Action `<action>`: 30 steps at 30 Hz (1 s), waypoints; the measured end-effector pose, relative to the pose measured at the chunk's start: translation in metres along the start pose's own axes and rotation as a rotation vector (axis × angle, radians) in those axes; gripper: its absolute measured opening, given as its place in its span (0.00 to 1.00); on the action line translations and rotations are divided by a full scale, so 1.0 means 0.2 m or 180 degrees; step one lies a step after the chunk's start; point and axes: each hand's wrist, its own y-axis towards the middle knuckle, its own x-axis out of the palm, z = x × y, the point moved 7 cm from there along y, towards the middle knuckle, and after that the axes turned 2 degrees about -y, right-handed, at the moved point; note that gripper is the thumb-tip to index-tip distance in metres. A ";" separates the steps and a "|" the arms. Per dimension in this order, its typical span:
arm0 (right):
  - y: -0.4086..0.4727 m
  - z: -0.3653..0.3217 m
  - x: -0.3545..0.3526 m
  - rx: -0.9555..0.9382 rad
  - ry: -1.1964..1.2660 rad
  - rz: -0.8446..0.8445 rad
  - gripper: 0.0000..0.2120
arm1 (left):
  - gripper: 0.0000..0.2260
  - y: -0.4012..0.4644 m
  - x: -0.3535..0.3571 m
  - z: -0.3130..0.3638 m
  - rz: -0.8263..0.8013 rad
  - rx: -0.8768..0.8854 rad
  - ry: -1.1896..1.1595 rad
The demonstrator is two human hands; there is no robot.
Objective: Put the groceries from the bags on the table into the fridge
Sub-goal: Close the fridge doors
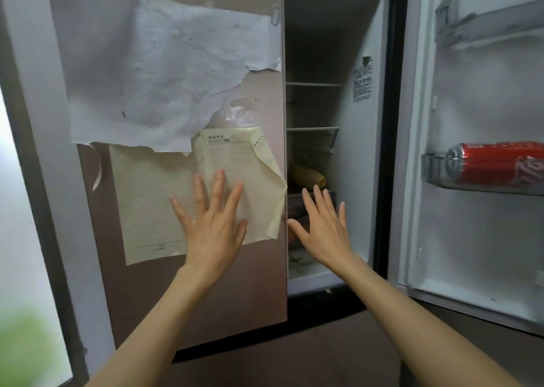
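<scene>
A brown two-door fridge fills the view. Its left door point(191, 292) is closed and carries taped papers; the right door point(471, 239) stands swung open. My left hand point(212, 225) is spread flat over a yellowish paper sheet point(153, 210) on the left door, fingers straight. My right hand point(321, 227) is held open with straight fingers in front of the fridge opening, holding nothing. A yellow corn cob point(309, 176) lies on a lower shelf inside. A red soda can point(494, 163) lies on its side in a right-door shelf point(432, 169).
A torn white paper point(164, 72) covers the upper left door. Wire shelves point(312, 84) cross the dim fridge interior. A warning sticker point(362, 80) sits on the inner right wall. An upper door shelf point(482, 24) is at top right. No bags or table are in view.
</scene>
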 end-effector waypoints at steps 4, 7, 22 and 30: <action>-0.13 0.13 -0.24 -0.0229 0.0077 0.0638 0.27 | 0.24 -0.03 -0.08 0.17 0.0385 0.0233 -0.0404; -0.24 0.28 -0.47 -0.0304 -0.0133 0.1226 0.25 | 0.23 -0.03 -0.10 0.44 0.0400 0.0731 -0.0832; -0.43 1.08 -1.09 0.0137 -0.0949 0.1615 0.24 | 0.31 0.15 -0.12 1.85 -0.0294 0.1647 -0.1580; -0.48 1.04 -1.13 -0.0368 -0.0806 0.1769 0.20 | 0.24 0.15 -0.13 1.77 0.0435 0.1428 -0.1703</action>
